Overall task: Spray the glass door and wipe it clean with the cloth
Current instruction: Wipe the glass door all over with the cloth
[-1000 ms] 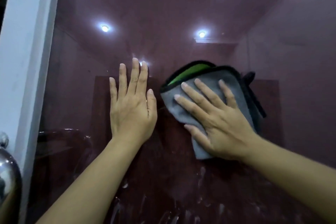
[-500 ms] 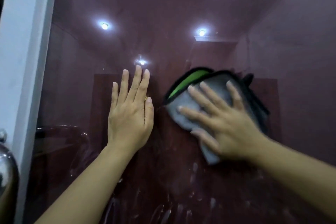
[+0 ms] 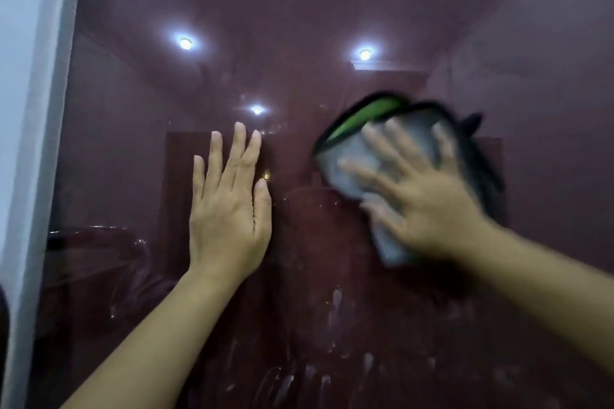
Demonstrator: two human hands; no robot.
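Left hand flat on the glass door, left of centre, fingers pointing up. Right hand to its right and apart from it, spread over the cloth and pressing it against the pane (cloth between palm and glass). Door frame along the far left edge; smears on the glass below both hands.

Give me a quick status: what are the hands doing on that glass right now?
Left hand flat on glass door, bracing. Right hand spread, pressing grey cloth to glass, blurred. White streaks below. Nothing in the way.
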